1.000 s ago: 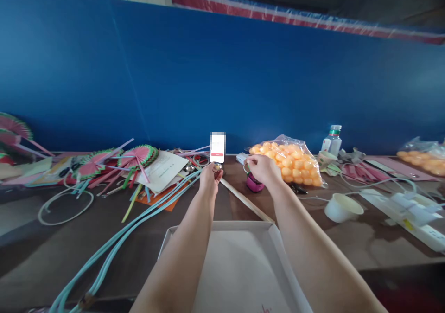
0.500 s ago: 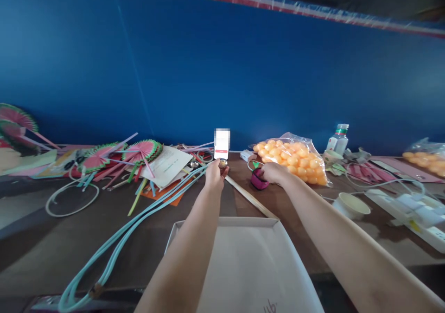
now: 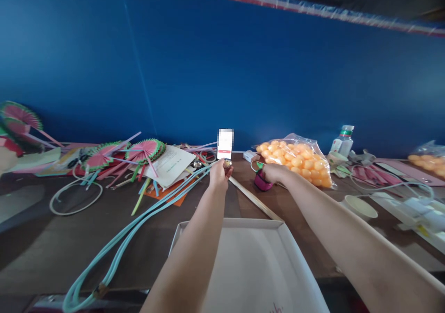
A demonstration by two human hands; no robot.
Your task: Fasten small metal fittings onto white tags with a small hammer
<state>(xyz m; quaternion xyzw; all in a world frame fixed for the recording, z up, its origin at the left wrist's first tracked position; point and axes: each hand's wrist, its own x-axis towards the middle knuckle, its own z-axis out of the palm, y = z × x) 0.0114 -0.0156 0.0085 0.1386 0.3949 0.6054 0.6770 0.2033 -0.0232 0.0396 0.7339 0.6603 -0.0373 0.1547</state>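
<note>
My left hand point(image 3: 218, 175) is closed round a small shiny round metal piece point(image 3: 227, 163), just below a propped-up phone point(image 3: 225, 143) with a lit screen. To the right, my right hand point(image 3: 274, 173) grips the edge of a small magenta pouch-like thing point(image 3: 262, 182) with dark trim. A bit of green and a thin pale loop show at its top; the fingertips are partly hidden. Between the hands and toward me runs a thin wooden stick point(image 3: 255, 199). A white open box point(image 3: 250, 248) lies below my forearms.
Pale blue tubing point(image 3: 128, 229) curves along the left, beside papers point(image 3: 172, 164) and watermelon-patterned paper fans point(image 3: 144, 151). A clear bag of orange balls point(image 3: 299, 160) sits behind my right hand. Farther right are a bottle point(image 3: 342, 141), a paper cup point(image 3: 359, 206) and a power strip point(image 3: 410, 218).
The whole view has shifted slightly, so things sit a little farther right. Both hands keep their holds; the magenta thing is tilted a little differently.
</note>
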